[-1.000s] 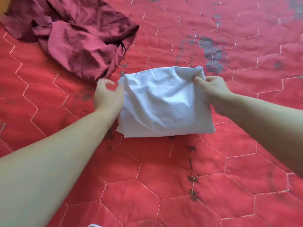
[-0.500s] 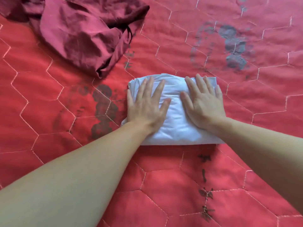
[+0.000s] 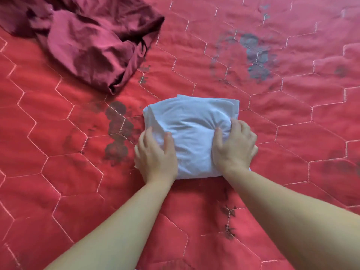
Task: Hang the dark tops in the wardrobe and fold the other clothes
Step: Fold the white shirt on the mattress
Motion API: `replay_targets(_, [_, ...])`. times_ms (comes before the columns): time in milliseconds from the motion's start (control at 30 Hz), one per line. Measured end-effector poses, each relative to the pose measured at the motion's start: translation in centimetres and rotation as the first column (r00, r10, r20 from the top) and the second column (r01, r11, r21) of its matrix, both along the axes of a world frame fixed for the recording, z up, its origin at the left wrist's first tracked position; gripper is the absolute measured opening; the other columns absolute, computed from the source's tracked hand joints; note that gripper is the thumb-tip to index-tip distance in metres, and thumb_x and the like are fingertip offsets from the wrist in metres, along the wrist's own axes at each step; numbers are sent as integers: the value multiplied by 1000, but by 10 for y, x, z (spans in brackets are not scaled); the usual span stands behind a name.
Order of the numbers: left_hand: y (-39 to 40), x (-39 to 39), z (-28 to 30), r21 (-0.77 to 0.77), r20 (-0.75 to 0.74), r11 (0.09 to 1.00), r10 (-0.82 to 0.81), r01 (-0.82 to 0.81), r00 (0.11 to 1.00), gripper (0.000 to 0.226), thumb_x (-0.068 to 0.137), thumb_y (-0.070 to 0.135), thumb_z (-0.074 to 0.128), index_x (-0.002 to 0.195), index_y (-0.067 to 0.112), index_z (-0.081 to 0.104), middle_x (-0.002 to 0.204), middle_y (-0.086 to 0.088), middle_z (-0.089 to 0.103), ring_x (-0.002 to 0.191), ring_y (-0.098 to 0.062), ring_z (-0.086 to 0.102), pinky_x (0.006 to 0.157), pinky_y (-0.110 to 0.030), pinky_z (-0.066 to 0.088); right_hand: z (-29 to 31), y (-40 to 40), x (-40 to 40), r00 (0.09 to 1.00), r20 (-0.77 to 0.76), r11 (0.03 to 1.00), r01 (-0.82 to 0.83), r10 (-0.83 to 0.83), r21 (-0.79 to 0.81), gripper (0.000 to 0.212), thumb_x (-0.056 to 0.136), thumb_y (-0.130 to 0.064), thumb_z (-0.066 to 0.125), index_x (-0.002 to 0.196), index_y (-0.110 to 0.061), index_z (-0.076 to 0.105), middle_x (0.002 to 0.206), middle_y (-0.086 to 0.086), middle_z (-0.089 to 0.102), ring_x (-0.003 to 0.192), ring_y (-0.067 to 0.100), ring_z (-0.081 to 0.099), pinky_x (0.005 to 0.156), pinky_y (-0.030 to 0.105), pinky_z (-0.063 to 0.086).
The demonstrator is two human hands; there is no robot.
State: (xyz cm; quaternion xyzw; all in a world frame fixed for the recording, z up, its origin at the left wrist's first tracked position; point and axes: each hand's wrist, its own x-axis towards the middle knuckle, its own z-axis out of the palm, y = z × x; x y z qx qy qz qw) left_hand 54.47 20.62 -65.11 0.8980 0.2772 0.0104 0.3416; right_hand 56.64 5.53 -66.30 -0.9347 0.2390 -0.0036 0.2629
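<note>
Dark red cloth, the maroon top [image 3: 93,43], is lying in a crumpled heap at the far left of the red quilt [image 3: 292,133]. Nobody is touching it, and it is sitting well apart from the hands.

Moving right, the left hand [image 3: 155,154] is gripping the near left corner of the white garment [image 3: 192,129]. Its thumb is lying on top of the cloth, and its fingers are curling around the left edge.

In the middle, the white garment is sitting on the quilt as a small, thick, folded bundle. Half a second ago both hands were pressing flat on top of it with straight fingers. Now the fingers are bending and the cloth is bunching up between the hands.

On the right, the right hand [image 3: 235,147] is grasping the near right side of the bundle. Its thumb is digging into the top and making deep creases there.

So the smoothing looks done, and the folding of this piece seems finished. It looks like the person is getting ready to lift the bundle and put it away. The maroon top is waiting, not yet folded or hung up.
</note>
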Motion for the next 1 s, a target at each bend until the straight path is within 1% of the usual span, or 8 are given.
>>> replay_targets(133, [-10, 2, 15, -310, -164, 893, 286, -325, 944, 74, 86, 66, 50, 133, 10, 47, 136, -10, 52, 126, -31, 47, 103, -40, 37, 12, 2, -13, 982, -19, 924, 184, -189, 334, 57, 87, -51, 58, 134, -19, 49, 133, 5, 44, 119, 25, 48, 97, 34, 36])
replay_targets(267, [-18, -14, 22, -443, -335, 792, 289, -421, 897, 88, 73, 79, 55, 120, 4, 53, 114, -6, 60, 108, -27, 56, 86, -34, 40, 20, -3, -30, 948, -159, 810, 317, -275, 494, 60, 77, -66, 60, 110, -16, 59, 101, -3, 59, 94, 22, 57, 74, 30, 36])
replay_targets(367, [-15, -30, 23, -570, -377, 690, 264, -447, 888, 80, 64, 77, 67, 107, 12, 51, 95, 3, 58, 91, -21, 60, 88, -37, 49, 25, -16, -46, 923, -259, 686, 384, -284, 618, 56, 71, -68, 64, 88, -14, 68, 83, -3, 68, 78, 19, 64, 65, 33, 46])
replay_targets(467, [-10, -50, 24, -586, -394, 671, 255, -455, 883, 84, 66, 65, 76, 116, 2, 53, 101, -3, 63, 94, -25, 64, 86, -38, 53, 26, -31, -68, 905, -302, 629, 426, -301, 650, 46, 73, -60, 70, 73, -14, 69, 73, -4, 69, 68, 14, 64, 57, 27, 46])
replay_targets(600, [-13, -87, 24, -523, -418, 741, 207, -421, 885, 73, 73, 56, 76, 112, -4, 61, 99, -9, 67, 90, -25, 65, 73, -31, 48, 26, -43, -110, 891, -339, 631, 453, -302, 629, 40, 80, -50, 69, 71, -11, 66, 74, -1, 65, 65, 15, 59, 57, 27, 46])
replay_targets(733, [-18, -142, 29, -521, -550, 712, 143, -472, 823, 75, 73, 64, 72, 111, 1, 60, 106, -12, 66, 96, -30, 65, 89, -39, 53, 26, -52, -165, 859, -423, 636, 503, -290, 586, 41, 80, -49, 67, 71, -9, 64, 78, 4, 66, 71, 23, 62, 66, 35, 49])
replay_targets(867, [-21, -187, 43, -542, -573, 684, 124, -488, 810, 58, 73, 68, 69, 84, 12, 57, 106, -14, 67, 95, -33, 66, 93, -47, 52, 41, -59, -197, 879, -418, 655, 458, -232, 601, 38, 81, -48, 65, 74, -10, 65, 77, 3, 66, 71, 21, 62, 59, 30, 46])
replay_targets(1000, [-20, -184, 103, -635, -451, 629, 168, -448, 876, 73, 76, 65, 68, 112, 4, 55, 114, -13, 64, 100, -33, 65, 94, -49, 52, 99, -59, -181, 942, -296, 661, 323, -158, 677, 38, 80, -48, 64, 72, -11, 66, 74, 2, 66, 68, 20, 63, 58, 27, 47])
